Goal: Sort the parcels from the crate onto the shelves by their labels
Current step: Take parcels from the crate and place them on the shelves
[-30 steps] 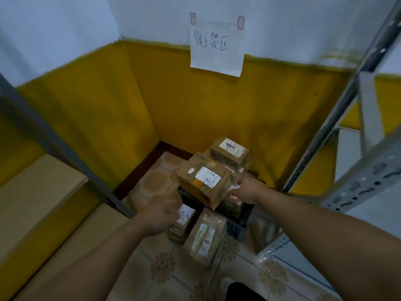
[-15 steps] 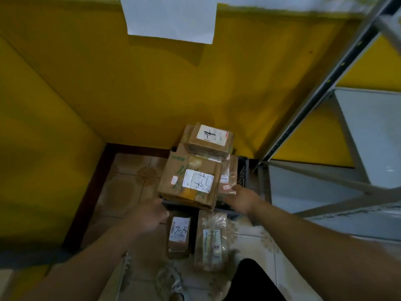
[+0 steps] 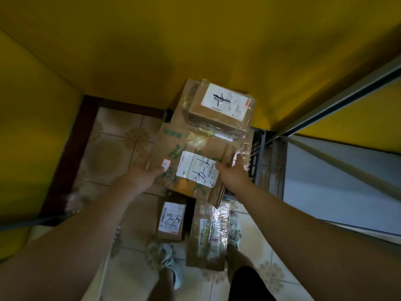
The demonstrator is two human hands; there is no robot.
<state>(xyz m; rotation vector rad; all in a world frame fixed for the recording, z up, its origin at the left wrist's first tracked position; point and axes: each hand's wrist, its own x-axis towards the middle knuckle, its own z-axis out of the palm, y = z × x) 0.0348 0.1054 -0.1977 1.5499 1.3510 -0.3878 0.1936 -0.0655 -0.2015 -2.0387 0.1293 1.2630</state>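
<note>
Closing in, left hand [image 3: 143, 170] and right hand [image 3: 233, 170] press straight-fingered against the large carton [image 3: 195, 146]; crate [image 3: 257, 153] still piled, sorting barely begun.

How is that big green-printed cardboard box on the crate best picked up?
Grip the cardboard box by its left and right edges, one hand from each side: it is wide, flat and lies atop the crate with both sides exposed, where the left hand and right hand are.

We see open patterned floor tiles [image 3: 112, 153] left of the green-printed cardboard box [image 3: 217, 146]; the yellow wall [image 3: 195, 40] hems the back, the grey metal shelf post [image 3: 338, 101] the right, a white-labelled brown carton [image 3: 171, 218] and a film-wrapped flat parcel [image 3: 208, 235] the front.
</note>
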